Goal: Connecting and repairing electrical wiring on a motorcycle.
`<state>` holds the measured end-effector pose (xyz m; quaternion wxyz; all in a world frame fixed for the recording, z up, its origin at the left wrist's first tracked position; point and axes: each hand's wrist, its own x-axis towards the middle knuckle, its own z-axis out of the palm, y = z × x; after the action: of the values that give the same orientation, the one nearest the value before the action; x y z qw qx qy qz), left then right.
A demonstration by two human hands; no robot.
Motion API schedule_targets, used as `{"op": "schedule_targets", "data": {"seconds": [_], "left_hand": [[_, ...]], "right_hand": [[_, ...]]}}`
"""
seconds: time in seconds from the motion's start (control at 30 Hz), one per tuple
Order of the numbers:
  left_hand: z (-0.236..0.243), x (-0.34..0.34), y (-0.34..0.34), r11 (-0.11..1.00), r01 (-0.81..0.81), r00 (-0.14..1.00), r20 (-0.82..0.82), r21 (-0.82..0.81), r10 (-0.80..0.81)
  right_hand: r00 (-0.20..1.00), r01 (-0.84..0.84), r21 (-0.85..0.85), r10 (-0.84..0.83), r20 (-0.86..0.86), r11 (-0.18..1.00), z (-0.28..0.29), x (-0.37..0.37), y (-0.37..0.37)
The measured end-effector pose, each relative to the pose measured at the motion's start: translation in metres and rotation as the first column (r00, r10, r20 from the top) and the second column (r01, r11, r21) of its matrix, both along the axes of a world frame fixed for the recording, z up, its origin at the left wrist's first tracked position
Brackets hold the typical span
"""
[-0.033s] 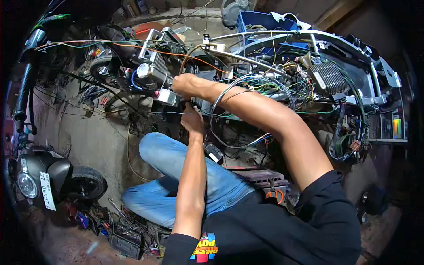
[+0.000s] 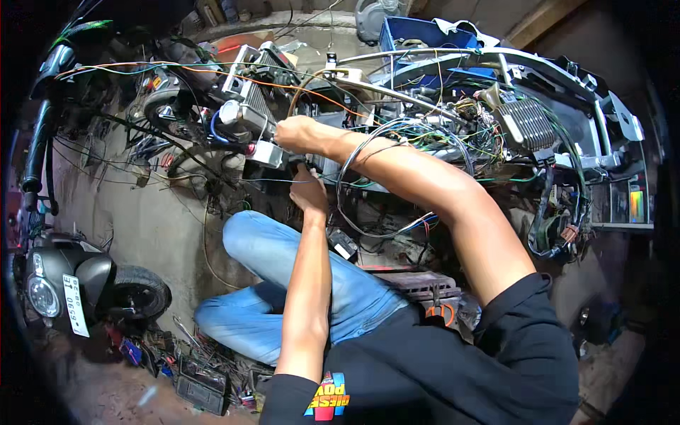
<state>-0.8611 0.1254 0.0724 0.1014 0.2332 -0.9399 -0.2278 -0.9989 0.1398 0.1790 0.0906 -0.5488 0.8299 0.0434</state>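
I have my right hand [image 2: 297, 134] closed at the lower end of a silver finned radiator [image 2: 251, 95], just above a silver box-like part [image 2: 268, 155]; what its fingers grip is hidden. Below it, my left hand [image 2: 309, 188] reaches up under the assembly with curled fingers, its grip too small to make out. A loop of grey and dark cables [image 2: 340, 190] hangs beside both arms, and a dense tangle of coloured wires [image 2: 471, 131] lies to the right of my hands on the metal frame [image 2: 446, 60].
A ribbed metal part [image 2: 523, 127] sits at right, a blue crate [image 2: 393, 35] behind the frame. At left are a black tube [image 2: 37, 149] and a dark scooter front with wheel [image 2: 67, 276]. Loose parts [image 2: 202, 382] lie on the floor; a grey case [image 2: 414, 282] is beside my leg.
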Motion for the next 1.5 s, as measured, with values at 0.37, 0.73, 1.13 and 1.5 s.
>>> {"op": "schedule_targets", "data": {"seconds": [0.37, 0.73, 1.13, 1.5], "left_hand": [[0.007, -0.001, -0.002, 0.996, -0.044, 0.995, 0.088, 0.081, 0.036], [0.008, -0.001, -0.002, 0.994, -0.073, 0.988, 0.14, 0.081, 0.062], [0.003, 0.001, 0.001, 0.994, -0.062, 0.997, 0.049, 0.088, 0.058], [0.003, -0.001, 0.001, 0.995, -0.061, 0.988, 0.144, 0.083, 0.049]], "right_hand": [[0.999, 0.024, 0.069, -0.021, -0.038, 0.997, 0.002, 0.001, 0.003], [0.977, 0.208, 0.2, -0.193, -0.092, 0.958, 0.01, 0.008, -0.015], [0.994, 0.079, 0.006, -0.079, -0.075, 0.997, 0.002, 0.001, -0.001], [0.998, -0.061, -0.188, 0.054, -0.039, 0.98, -0.003, 0.008, 0.009]]}}
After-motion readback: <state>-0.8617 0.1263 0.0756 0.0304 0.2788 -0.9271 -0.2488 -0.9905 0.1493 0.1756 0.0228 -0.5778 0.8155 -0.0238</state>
